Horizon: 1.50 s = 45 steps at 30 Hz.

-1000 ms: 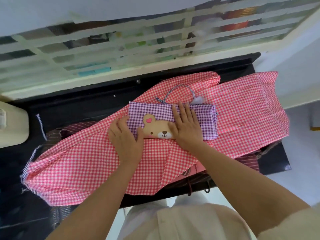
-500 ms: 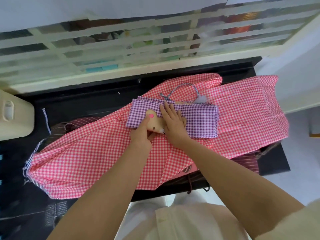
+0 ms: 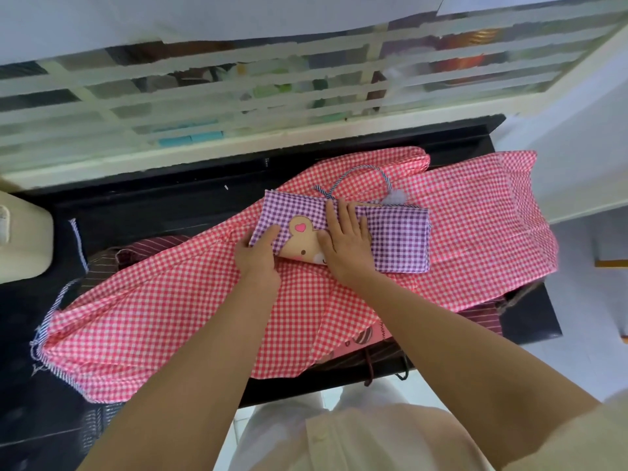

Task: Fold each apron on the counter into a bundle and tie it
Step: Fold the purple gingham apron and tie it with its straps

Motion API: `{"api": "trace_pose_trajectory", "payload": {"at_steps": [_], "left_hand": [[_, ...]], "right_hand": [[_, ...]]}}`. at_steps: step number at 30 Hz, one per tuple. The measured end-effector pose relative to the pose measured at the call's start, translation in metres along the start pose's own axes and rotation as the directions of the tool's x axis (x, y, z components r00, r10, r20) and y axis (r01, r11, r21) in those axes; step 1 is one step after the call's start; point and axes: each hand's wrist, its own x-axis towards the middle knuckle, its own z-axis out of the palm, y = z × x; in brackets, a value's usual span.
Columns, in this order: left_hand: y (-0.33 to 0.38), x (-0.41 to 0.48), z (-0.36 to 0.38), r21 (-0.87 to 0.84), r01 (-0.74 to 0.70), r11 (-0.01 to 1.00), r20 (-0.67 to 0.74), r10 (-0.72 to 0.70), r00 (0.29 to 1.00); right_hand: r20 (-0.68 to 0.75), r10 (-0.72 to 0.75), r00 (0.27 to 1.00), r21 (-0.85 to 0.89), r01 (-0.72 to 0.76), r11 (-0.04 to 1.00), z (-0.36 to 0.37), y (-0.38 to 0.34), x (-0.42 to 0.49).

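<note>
A purple gingham apron (image 3: 397, 239), folded into a flat rectangle with a bear patch showing, lies on top of a spread pink gingham apron (image 3: 163, 321) on the black counter (image 3: 142, 209). My left hand (image 3: 258, 260) grips the purple apron's left end, with a finger on top and the others under the edge. Flat on the middle of the fold, beside the bear patch, my right hand (image 3: 346, 241) presses down. A blue-striped tie (image 3: 353, 175) loops out behind the fold, next to a pale pompom (image 3: 394, 198).
A maroon striped apron (image 3: 136, 256) lies under the pink one and peeks out at the left and right. A cream appliance (image 3: 20, 239) stands at the counter's left. A barred window (image 3: 238, 107) runs along the back. The counter's front edge (image 3: 306, 385) is at my waist.
My left hand has slid left from the bear patch to the purple apron's left end and taken hold of it. My right hand stays pressed on the middle.
</note>
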Motion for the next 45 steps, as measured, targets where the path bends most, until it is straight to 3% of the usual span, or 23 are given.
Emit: {"api": "trace_pose_trajectory", "payload": {"at_steps": [3,6,10,12,14,17,20,22,24,26,27,28,31,36,39,42,45], "left_hand": [[0.008,0.010,0.001,0.088,0.016,0.996,0.000,-0.016,1.000],[0.016,0.017,0.000,0.276,0.004,0.961,0.068,-0.024,0.997],[0.033,0.009,-0.008,0.566,-0.023,0.824,0.231,-0.131,0.964],[0.040,-0.002,-0.010,0.554,0.056,0.831,0.312,-0.270,0.911],[0.042,-0.009,-0.007,0.537,0.049,0.842,0.383,-0.295,0.875],[0.039,-0.023,0.004,0.540,-0.154,0.828,0.493,-0.162,0.855],[0.034,-0.044,0.017,0.516,-0.302,0.802,0.611,-0.097,0.786],[0.031,-0.057,0.029,0.534,-0.371,0.760,0.608,-0.040,0.793],[0.029,-0.066,0.040,0.571,-0.386,0.725,0.534,0.029,0.845],[0.027,-0.075,0.048,0.583,-0.397,0.709,0.478,0.096,0.873],[0.026,-0.078,0.051,0.586,-0.412,0.698,0.469,0.123,0.875],[0.023,-0.082,0.053,0.581,-0.431,0.690,0.475,0.142,0.868],[0.011,-0.093,0.065,0.577,-0.491,0.652,0.508,0.184,0.841],[-0.011,-0.118,0.097,0.565,-0.553,0.612,0.585,0.175,0.792],[-0.025,-0.121,0.121,0.600,-0.574,0.557,0.604,0.155,0.782],[-0.032,-0.117,0.137,0.656,-0.573,0.491,0.591,0.138,0.795],[-0.042,-0.107,0.147,0.673,-0.531,0.514,0.574,0.090,0.814]], "right_hand": [[0.016,0.009,1.000,0.023,-0.009,1.000,0.001,0.004,0.005],[-0.068,0.031,0.997,0.138,-0.022,0.990,-0.002,-0.004,0.005],[-0.100,0.058,0.993,0.359,-0.018,0.933,-0.003,-0.014,0.004],[-0.072,0.063,0.995,0.450,-0.024,0.893,-0.002,-0.010,0.002],[-0.044,0.070,0.997,0.526,-0.036,0.850,-0.006,-0.009,-0.001],[0.020,0.142,0.990,0.675,-0.118,0.728,-0.017,-0.008,-0.007],[0.021,0.113,0.993,0.746,-0.091,0.660,-0.020,-0.003,-0.010],[0.013,0.117,0.993,0.762,-0.085,0.642,-0.021,0.001,-0.010],[-0.182,0.177,0.967,0.682,-0.006,0.731,-0.024,0.005,-0.013],[-0.447,0.255,0.857,0.577,0.059,0.814,-0.021,0.014,-0.020],[-0.483,0.269,0.833,0.562,0.060,0.825,-0.020,0.018,-0.026],[-0.443,0.269,0.855,0.585,0.048,0.810,-0.019,0.019,-0.034],[-0.055,0.254,0.966,0.761,-0.124,0.637,-0.027,0.019,-0.047],[0.257,0.243,0.936,0.910,-0.318,0.266,-0.045,0.040,-0.045],[0.257,0.296,0.920,0.909,-0.334,0.251,-0.055,0.047,-0.053],[0.112,0.456,0.883,0.956,-0.221,0.194,-0.058,0.061,-0.056],[0.003,0.513,0.858,0.991,-0.070,0.111,-0.072,0.071,-0.063]]}}
